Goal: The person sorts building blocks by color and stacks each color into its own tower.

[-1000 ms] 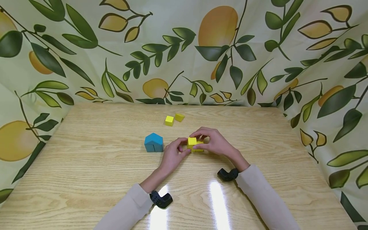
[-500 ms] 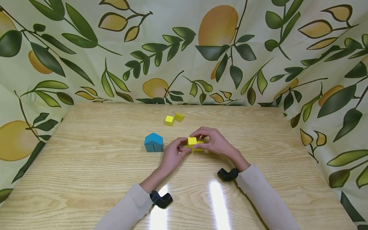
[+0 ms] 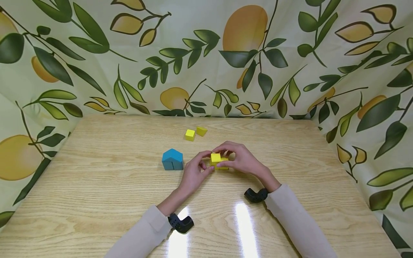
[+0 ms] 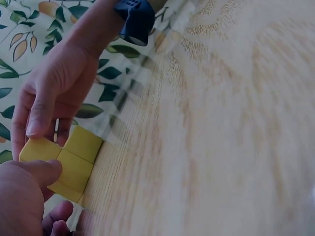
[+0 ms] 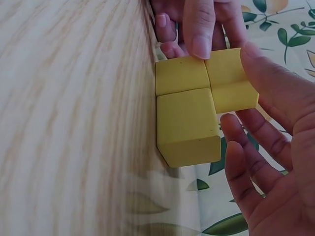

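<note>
Pinching the upper cube (image 3: 215, 157) from the right with the right hand (image 3: 242, 158), between thumb and fingers. Gripping with the left hand (image 3: 192, 172), from the left, the lower left cube (image 5: 181, 77) close to its seam with the upper one; perhaps touching both, hard to tell behind the thumb. Stacked in an L on the wooden table (image 3: 122, 200): three plain yellow, smooth-faced, crisp-edged cubes, including the lower right cube (image 5: 187, 115). To the left, just beside the left hand: two blue blocks (image 3: 172, 166) side by side under one blue triangular roof (image 3: 172, 155). Toward the far edge: one loose yellow cube (image 3: 190, 135) and, to its right, one yellow wedge (image 3: 201, 131). Worn at the wrists: two black cameras (image 3: 180, 224), next to beige sleeves (image 3: 142, 234). Hung beyond: pale cloth (image 3: 206, 18) printed with fruit and leaves.
</note>
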`<action>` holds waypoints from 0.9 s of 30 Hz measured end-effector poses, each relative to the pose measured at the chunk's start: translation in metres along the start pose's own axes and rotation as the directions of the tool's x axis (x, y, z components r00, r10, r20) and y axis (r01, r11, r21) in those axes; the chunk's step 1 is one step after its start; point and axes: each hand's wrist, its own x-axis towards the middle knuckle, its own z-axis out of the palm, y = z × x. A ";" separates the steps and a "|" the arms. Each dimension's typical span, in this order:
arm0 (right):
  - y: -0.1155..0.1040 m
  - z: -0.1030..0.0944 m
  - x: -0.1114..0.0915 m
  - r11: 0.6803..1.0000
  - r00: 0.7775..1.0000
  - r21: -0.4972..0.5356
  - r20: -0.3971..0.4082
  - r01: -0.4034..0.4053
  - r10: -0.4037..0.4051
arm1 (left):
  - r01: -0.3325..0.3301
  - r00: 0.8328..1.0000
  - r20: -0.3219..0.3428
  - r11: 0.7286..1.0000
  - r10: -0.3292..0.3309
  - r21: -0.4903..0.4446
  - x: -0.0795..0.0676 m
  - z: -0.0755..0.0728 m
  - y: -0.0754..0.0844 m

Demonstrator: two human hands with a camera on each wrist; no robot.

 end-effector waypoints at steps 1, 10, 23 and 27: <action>0.000 0.000 0.000 1.000 1.000 0.002 -0.003 0.000 0.000 | -0.011 1.000 -0.002 1.000 0.011 -0.005 0.000 0.000 0.000; -0.004 -0.007 -0.001 0.999 1.000 0.033 -0.015 -0.011 0.012 | -0.043 0.999 -0.016 0.999 0.043 -0.021 0.001 0.001 -0.001; -0.040 -0.017 0.000 0.998 1.000 0.065 -0.013 -0.025 0.026 | -0.036 0.999 -0.014 0.999 0.036 -0.022 0.000 0.001 -0.002; -0.024 -0.013 0.001 0.998 0.999 0.059 -0.039 -0.036 0.039 | -0.038 0.999 -0.016 0.999 0.038 -0.016 0.000 0.002 -0.002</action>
